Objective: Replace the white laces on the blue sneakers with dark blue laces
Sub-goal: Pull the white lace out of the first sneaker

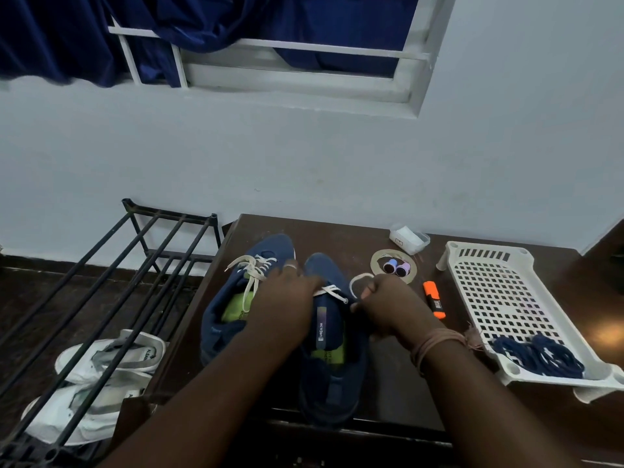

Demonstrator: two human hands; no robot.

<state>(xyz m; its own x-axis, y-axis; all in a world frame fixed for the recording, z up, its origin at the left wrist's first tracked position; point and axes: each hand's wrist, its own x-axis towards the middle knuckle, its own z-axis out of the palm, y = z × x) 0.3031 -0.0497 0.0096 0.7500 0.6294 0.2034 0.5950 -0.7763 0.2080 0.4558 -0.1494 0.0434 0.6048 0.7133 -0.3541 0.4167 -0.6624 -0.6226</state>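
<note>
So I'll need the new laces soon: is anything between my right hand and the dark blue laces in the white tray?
Nothing visible blocks the way. The dark blue laces lie uncovered at the near end of the white tray, just right of the right hand, which is pinching the white lace.

Only 1 view is supplied: a wide-angle head camera, aimed forward and down from just above the near edge of a dark table [371,238]. The near field is filled by the left hand [287,298] and right hand [388,305], seen from close by over 2 blue sneakers [324,332]. A white wall [304,163] and a window frame [415,62] are taken in at the far side. Straight lines are bowed toward the frame edges. No second view is available for overlap.
</note>
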